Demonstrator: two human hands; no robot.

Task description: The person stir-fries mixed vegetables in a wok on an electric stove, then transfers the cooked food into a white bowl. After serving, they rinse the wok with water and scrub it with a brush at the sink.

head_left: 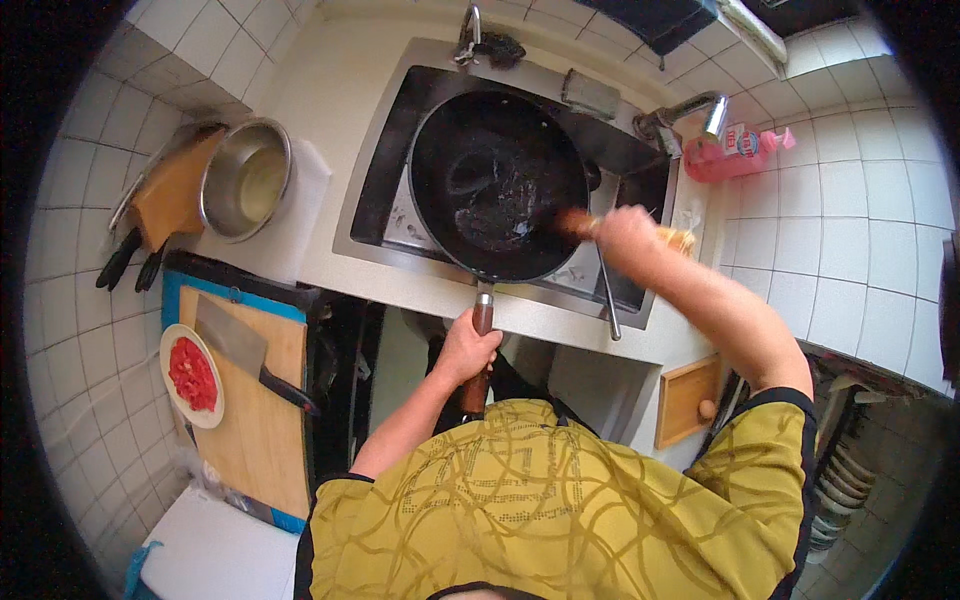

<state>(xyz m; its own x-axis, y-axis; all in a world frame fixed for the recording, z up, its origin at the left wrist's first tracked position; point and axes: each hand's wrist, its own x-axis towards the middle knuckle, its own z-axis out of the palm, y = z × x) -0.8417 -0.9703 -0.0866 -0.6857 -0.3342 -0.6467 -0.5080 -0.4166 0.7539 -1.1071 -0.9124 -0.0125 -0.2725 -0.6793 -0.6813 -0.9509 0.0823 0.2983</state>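
Note:
A black wok (470, 190) lies tilted over the sink, with wet streaks across its inside. My left hand (467, 350) is wrapped round the brown wooden handle (474, 392) of the wok, near the counter's front edge. Over the wok's right rim, my right hand (628, 238) grips a brush (680, 240) with a yellowish end. Its reddish-brown end reaches into the wok and is smeared by motion, so its exact shape is unclear. Beneath the wok is the steel sink (365, 215), partly hidden by it.
A tap (685, 108) and pink soap bottle (735, 153) stand at the back right. A thin metal rod (608, 300) crosses the sink's front edge. To the left are a steel bowl (285, 190), a cleaver (232, 335) on a cutting board (255, 450), and a plate (215, 415) of red meat.

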